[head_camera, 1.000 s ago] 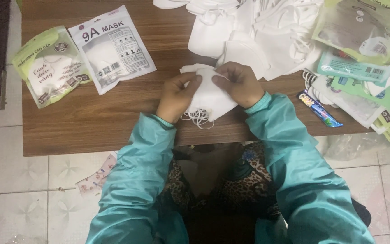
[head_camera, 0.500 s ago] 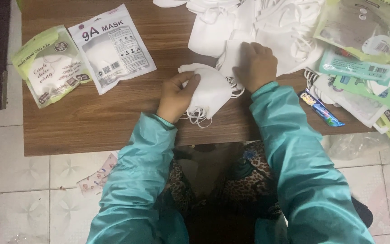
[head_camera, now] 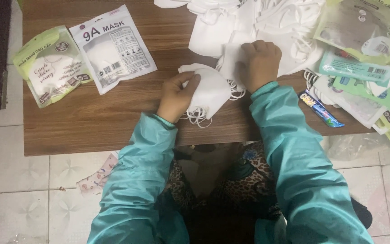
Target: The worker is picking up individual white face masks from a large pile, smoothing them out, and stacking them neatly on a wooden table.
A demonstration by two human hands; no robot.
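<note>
The left hand (head_camera: 175,96) pins a small stack of folded white masks (head_camera: 207,90) flat against the wooden table (head_camera: 91,122), fingers closed over its edge, probably to keep the ear loops from springing apart. The right hand (head_camera: 260,63) has left that stack since a second ago and now pinches the corner of another mask (head_camera: 231,56) in the loose white pile (head_camera: 267,22) beyond. Two sealed mask packets (head_camera: 82,54) lie well apart to the left.

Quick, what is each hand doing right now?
Left hand: holding a small stack of white masks on the table.
Right hand: closed on one white mask from the pile.
</note>
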